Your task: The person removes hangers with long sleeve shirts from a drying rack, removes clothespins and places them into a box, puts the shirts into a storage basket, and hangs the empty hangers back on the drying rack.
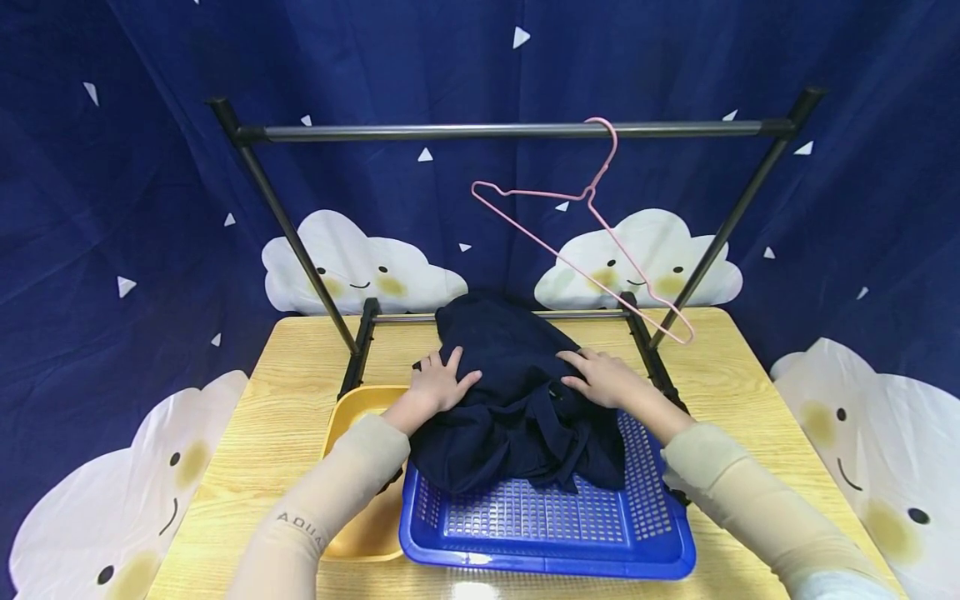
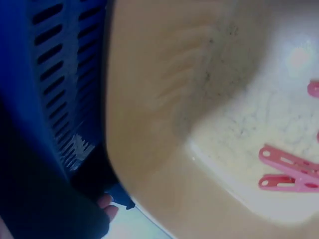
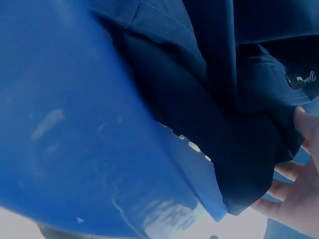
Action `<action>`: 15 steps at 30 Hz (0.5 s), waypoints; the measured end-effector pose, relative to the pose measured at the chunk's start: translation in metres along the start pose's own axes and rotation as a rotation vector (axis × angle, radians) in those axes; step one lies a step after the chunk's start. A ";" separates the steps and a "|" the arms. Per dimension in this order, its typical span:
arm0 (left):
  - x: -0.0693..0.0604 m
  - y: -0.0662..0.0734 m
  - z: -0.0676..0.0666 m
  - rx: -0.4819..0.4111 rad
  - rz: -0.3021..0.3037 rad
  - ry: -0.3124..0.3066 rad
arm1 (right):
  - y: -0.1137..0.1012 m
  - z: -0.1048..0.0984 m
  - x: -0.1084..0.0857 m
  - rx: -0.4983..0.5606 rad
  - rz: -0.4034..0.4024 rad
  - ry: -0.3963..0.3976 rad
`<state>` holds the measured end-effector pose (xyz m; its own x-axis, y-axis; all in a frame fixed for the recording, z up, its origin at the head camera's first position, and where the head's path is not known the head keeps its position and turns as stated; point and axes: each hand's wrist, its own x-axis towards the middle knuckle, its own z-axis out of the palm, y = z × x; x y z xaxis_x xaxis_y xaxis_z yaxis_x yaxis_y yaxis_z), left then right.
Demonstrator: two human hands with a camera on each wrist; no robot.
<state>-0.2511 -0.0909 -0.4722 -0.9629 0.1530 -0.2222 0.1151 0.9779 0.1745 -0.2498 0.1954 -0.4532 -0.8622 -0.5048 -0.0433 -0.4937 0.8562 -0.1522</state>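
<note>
A dark navy garment (image 1: 517, 367) lies bunched in the blue basket (image 1: 547, 560) and reaches past its far side. A small label (image 3: 298, 81) shows inside its folds in the right wrist view; what kind of garment it is cannot be told. My left hand (image 1: 437, 385) rests on its left side with fingers spread. On the right side, my right hand (image 1: 606, 382) touches the cloth, fingers loosely extended. The right wrist view has the thumb against a fold and the other fingers by the cloth's edge. Only fingertips (image 2: 107, 205) of the left hand appear in its wrist view.
A yellow basin (image 1: 352, 546) stands left of the basket, with pink clothespins (image 2: 291, 172) inside. A black rack spans the wooden table (image 1: 288, 400). From its rail (image 1: 420, 132) hangs a tilted pink hanger (image 1: 581, 197). Behind is a blue cloud-print curtain (image 1: 420, 50).
</note>
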 end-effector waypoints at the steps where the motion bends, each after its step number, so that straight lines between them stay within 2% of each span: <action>1: 0.000 0.000 0.001 -0.007 0.000 0.005 | 0.000 0.000 0.000 -0.004 -0.005 0.005; 9: 0.002 0.000 0.006 -0.001 0.046 0.073 | 0.002 0.005 0.003 -0.056 -0.126 0.191; 15: -0.002 -0.001 0.009 -0.017 0.091 0.159 | 0.004 0.007 0.005 -0.023 -0.180 0.261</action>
<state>-0.2474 -0.0908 -0.4805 -0.9753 0.2150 -0.0503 0.2008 0.9584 0.2029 -0.2551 0.1953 -0.4605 -0.7591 -0.6061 0.2376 -0.6411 0.7593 -0.1116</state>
